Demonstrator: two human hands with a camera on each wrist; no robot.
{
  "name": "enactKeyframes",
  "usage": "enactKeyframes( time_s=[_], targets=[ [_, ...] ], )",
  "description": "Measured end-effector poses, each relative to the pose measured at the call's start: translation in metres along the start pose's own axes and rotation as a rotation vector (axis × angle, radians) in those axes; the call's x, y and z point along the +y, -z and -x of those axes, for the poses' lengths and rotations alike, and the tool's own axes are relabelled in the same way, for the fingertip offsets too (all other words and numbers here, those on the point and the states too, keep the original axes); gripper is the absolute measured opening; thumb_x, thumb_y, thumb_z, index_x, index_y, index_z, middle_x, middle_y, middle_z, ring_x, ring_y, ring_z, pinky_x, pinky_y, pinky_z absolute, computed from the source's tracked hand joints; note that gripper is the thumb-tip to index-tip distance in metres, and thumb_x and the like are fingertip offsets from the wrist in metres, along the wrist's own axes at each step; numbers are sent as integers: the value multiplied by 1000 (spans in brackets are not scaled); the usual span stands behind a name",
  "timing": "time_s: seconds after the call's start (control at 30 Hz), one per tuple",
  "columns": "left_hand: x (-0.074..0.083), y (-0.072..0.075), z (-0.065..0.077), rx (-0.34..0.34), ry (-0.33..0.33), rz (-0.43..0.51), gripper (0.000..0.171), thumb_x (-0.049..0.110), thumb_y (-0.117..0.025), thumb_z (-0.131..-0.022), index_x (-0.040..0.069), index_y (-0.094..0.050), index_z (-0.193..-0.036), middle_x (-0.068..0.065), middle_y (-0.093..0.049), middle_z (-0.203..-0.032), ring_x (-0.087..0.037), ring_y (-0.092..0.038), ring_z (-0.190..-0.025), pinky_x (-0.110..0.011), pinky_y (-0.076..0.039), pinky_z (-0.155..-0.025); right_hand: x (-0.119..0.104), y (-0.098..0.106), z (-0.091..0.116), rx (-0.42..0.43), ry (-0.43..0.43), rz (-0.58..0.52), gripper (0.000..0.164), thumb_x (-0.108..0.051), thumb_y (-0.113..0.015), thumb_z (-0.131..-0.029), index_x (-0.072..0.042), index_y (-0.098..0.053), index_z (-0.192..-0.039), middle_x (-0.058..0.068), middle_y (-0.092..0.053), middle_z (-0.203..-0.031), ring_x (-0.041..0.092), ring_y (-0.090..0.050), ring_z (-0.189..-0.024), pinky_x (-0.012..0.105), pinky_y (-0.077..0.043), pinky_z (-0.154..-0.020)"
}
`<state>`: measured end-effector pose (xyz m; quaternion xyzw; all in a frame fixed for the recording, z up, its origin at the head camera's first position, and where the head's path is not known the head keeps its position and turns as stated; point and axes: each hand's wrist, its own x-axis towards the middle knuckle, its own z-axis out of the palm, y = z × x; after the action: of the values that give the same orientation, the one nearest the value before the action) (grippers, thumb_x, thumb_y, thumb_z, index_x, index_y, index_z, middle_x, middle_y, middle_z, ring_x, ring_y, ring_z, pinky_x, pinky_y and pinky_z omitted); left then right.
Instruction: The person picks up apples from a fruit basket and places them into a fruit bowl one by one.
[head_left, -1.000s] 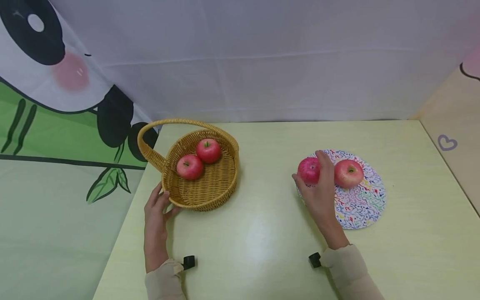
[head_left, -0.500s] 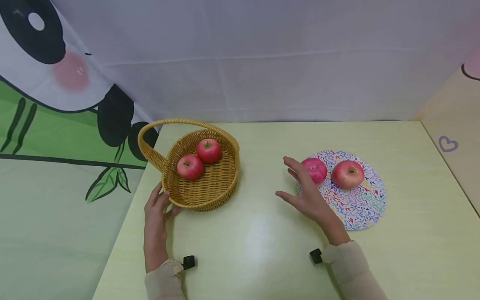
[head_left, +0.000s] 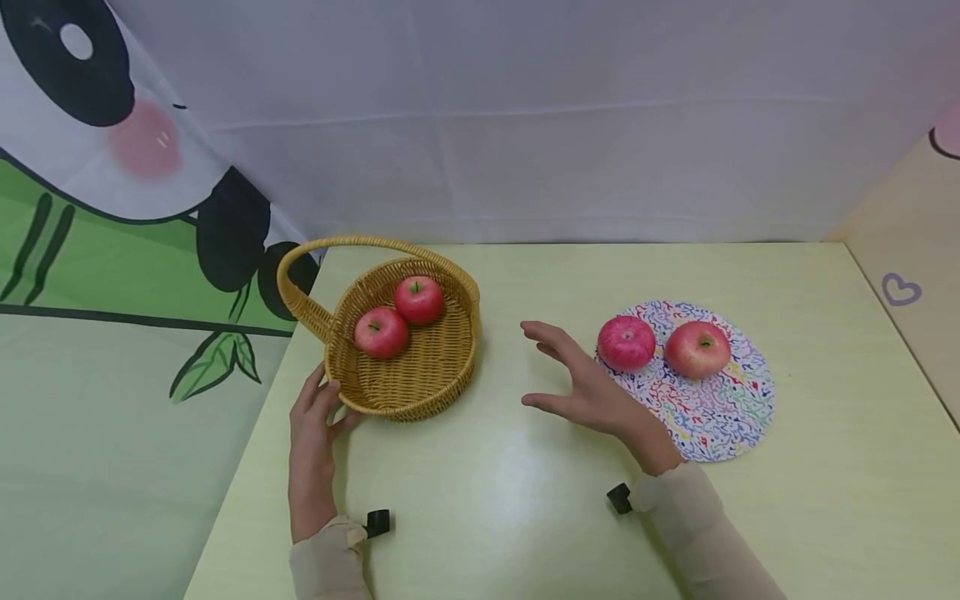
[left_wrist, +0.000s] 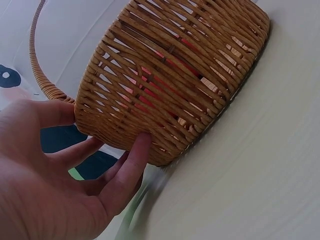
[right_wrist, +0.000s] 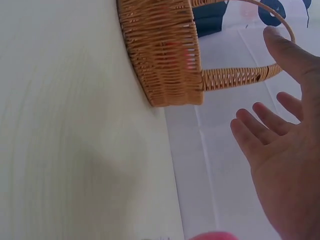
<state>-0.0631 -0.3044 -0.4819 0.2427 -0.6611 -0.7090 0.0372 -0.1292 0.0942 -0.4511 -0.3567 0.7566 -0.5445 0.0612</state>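
My left hand [head_left: 311, 442] rests its spread fingers and thumb against the outer wall of a woven basket [head_left: 405, 392] with a tall handle. Up close in the left wrist view, the thumb lies along the weave and another finger reaches the rim. Two red apples [head_left: 381, 332] sit together inside. Over the table between basket and plate, my right hand [head_left: 596, 396] is held with fingers spread, holding nothing. Behind it, a pinkish-red apple [head_left: 626, 343] and a paler red apple [head_left: 697, 350] lie side by side on a round plate with colourful squiggles [head_left: 720, 425].
Everything stands on a pale yellow-green table [head_left: 510, 517]. A whitish cloth [head_left: 525, 125] hangs along its back edge, and a cartoon-printed cloth [head_left: 112, 400] lies to the left. The basket handle [head_left: 360, 242] arches high over the rim.
My right hand has let go of the pinkish-red apple on the plate and moved left, away from it, with its fingers spread. My left hand and the basket stay put.
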Motion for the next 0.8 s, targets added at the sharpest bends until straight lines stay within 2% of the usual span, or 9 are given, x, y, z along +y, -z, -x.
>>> enactKeyframes(
  time_s=[0.1,0.27,0.43,0.8],
  targets=[
    [0,0,0,3,4,1,48,32,-47,-110,35,-45,-158,-1,-45,-158,-17,-55,-127,-21,-62,-81,-4,-5,-7,-25,-3,7,92,-13,-84,-88,-15,-30,-163,5,-37,-165,27,-38,-153,48,-37,-125],
    [0,0,0,-1,5,-9,49,33,-47,-110,35,-43,-159,0,-44,-159,-15,-55,-128,-21,-61,-83,-12,-16,-19,-53,-15,29,86,-18,-82,-91,-12,-32,-162,5,-39,-164,28,-41,-152,46,-37,-125],
    [0,0,0,-3,-1,-7,47,34,-47,-110,35,-45,-158,-2,-47,-156,-16,-57,-127,-22,-62,-82,-19,-30,-30,-70,3,47,83,-18,-81,-92,-6,-35,-159,11,-41,-163,30,-42,-151,48,-38,-125],
    [-2,0,0,9,3,-4,47,34,-48,-110,35,-45,-158,-2,-48,-153,-15,-58,-125,-21,-62,-81,-32,-59,-56,-53,-21,17,86,-20,-81,-92,-8,-32,-162,10,-39,-164,24,-38,-154,47,-39,-124]
  ],
)
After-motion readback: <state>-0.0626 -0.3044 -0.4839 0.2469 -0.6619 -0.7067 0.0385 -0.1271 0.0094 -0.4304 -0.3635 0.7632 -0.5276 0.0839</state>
